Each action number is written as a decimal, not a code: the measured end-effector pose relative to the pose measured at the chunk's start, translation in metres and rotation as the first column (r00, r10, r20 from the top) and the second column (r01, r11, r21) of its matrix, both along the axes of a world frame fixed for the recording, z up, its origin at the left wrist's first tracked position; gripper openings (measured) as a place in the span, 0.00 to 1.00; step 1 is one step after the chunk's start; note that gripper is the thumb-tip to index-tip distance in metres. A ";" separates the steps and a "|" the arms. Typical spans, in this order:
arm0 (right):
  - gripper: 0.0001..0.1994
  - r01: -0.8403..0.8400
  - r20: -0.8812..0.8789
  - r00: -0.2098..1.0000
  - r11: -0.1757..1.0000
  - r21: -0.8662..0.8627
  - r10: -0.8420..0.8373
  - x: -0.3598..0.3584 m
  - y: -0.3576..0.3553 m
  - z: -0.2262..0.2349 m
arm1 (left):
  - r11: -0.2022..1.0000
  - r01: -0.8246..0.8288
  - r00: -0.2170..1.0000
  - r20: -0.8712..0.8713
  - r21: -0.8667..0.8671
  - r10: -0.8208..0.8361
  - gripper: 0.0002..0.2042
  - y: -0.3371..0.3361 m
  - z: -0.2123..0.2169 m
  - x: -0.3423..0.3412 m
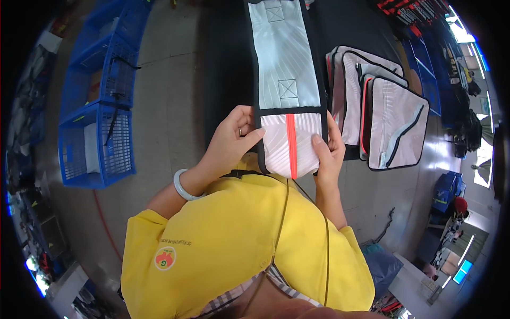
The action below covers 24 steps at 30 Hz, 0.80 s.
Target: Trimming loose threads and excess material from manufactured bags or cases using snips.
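Observation:
A long silver-grey fabric piece (284, 53) with black edging stretches away from me over the black table. Two stitched squares mark its upper part, one of them crossed through. Its near end is a pinkish-white striped pocket with a red zipper (291, 146) down the middle. My left hand (231, 138) grips the pocket's left edge, thumb on top. The right edge is held by my right hand (329, 151), its thumb pressing the striped fabric and its fingers partly behind it.
Right of the piece, several flat zippered fabric pouches (398, 127) with black edging lie in overlapping stacks on the black table (228, 69). Blue plastic crates (101, 143) stand in a row on the floor at left. More blue crates (425, 74) are at far right.

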State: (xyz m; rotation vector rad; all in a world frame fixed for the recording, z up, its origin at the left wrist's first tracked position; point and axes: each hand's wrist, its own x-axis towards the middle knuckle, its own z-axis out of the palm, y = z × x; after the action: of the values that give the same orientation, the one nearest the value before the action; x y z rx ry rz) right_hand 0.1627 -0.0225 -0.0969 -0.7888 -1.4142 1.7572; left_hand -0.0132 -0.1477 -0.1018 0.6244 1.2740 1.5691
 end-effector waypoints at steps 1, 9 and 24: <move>0.28 0.016 0.007 1.000 1.000 0.002 -0.016 0.001 0.000 0.000 | 1.000 0.003 1.000 -0.010 0.007 -0.003 0.11 0.001 0.001 0.000; 0.27 0.012 0.004 1.000 1.000 0.007 -0.012 -0.004 0.001 -0.006 | 0.998 -0.021 0.994 -0.108 -0.066 0.014 0.05 0.008 0.004 -0.019; 0.21 0.024 0.732 0.659 0.968 -0.251 0.174 0.055 -0.037 -0.207 | 0.991 0.134 0.929 -0.349 -0.003 -0.126 0.10 0.013 -0.003 -0.040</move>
State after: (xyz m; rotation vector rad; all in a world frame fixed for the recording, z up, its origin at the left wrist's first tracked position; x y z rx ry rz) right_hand 0.2176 -0.0597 -0.3039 -1.7752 -1.7721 1.7554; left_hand -0.0537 -0.1348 -0.1049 1.0155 1.4434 1.4031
